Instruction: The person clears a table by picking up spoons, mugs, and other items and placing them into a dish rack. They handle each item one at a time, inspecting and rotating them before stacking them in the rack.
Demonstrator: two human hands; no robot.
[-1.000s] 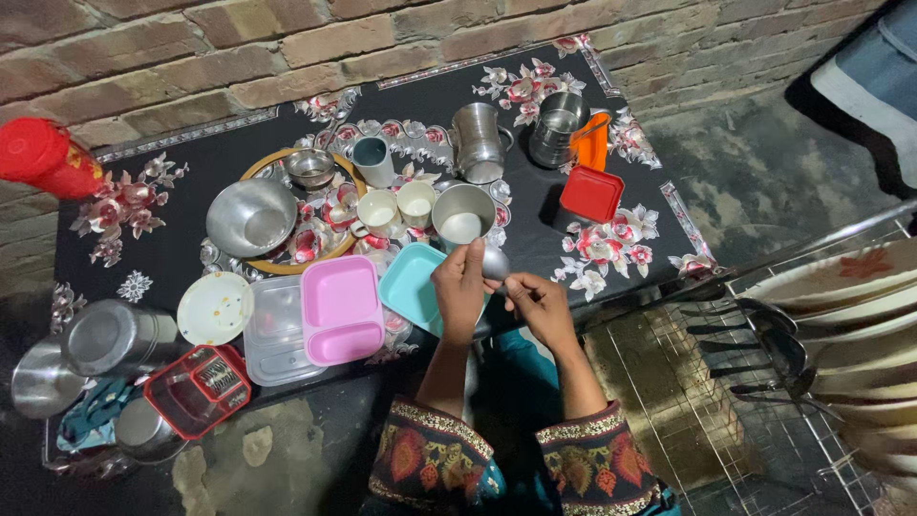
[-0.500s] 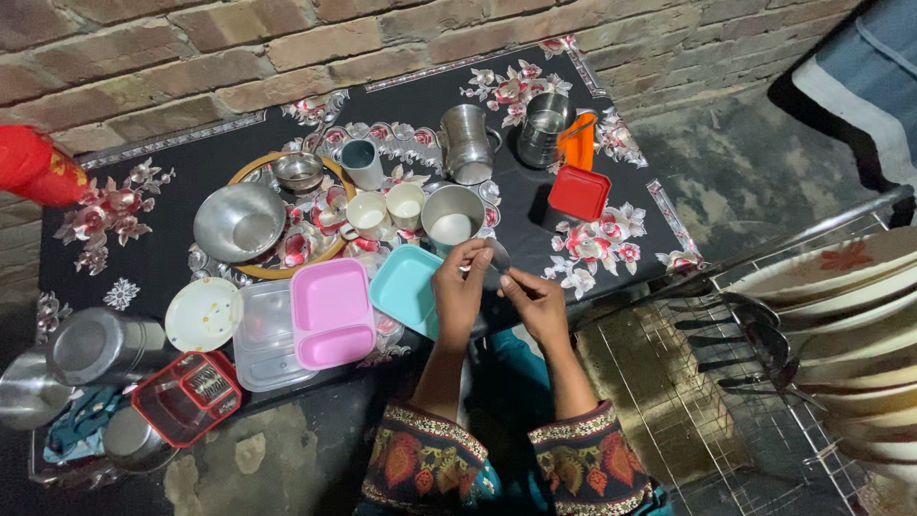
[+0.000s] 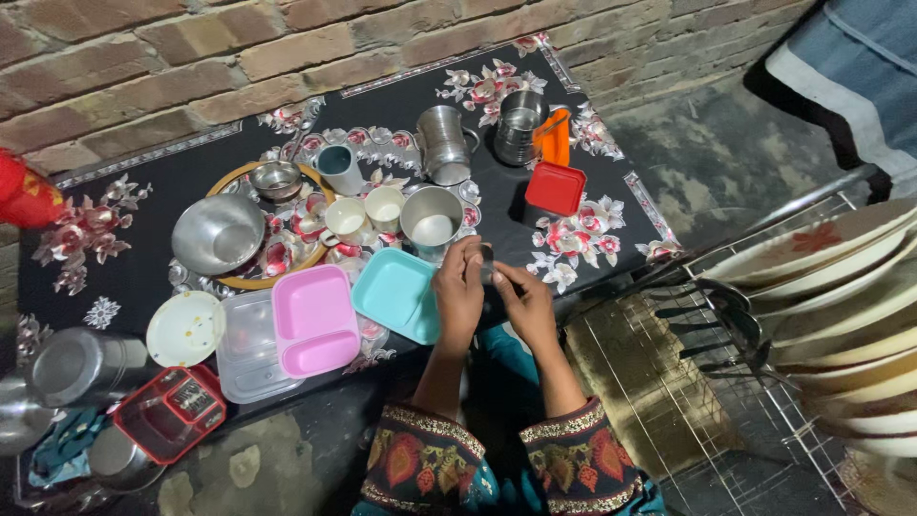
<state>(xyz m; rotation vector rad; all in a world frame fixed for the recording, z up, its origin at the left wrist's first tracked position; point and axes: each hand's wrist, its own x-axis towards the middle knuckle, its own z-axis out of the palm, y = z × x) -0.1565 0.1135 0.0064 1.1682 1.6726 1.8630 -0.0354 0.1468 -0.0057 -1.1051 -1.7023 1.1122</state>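
Two hands met over a small dark object at the black floral cloth's front edge.
Left hand and right hand both pinched it beside the turquoise plastic tray; a firm two-handed grip seemed advisable.

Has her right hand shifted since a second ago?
Yes. The right hand has closed in leftward on the left hand, nearer the teal tray.

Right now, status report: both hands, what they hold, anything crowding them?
Left hand and right hand together on a small dark object, kind unclear. Teal tray under left hand. Steel cup just beyond.
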